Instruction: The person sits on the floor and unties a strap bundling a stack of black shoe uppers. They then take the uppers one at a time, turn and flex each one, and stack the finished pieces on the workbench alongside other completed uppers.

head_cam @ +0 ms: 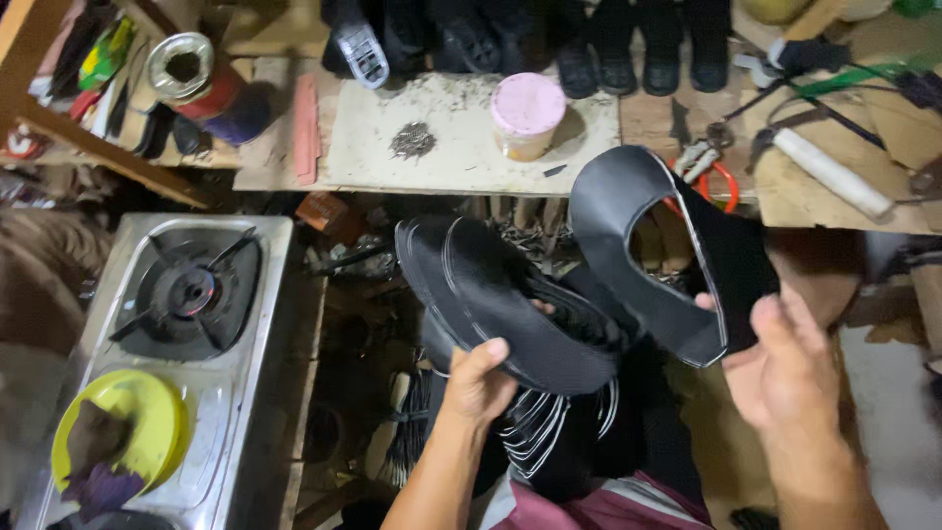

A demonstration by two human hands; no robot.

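My left hand grips a stack of black curved shoe-upper pieces with pale stitched edges, thumb over the lower rim. Held up to the right of the stack is one separate black upper piece, looped and open in the middle; my right hand pinches it at its lower right edge. More black pieces with white edging lie on my lap below both hands.
A workbench ahead carries a pink-lidded tub, a pile of small nails, a red tin, black shoes, tools and red-handled scissors. A steel gas stove with a yellow bowl stands at left.
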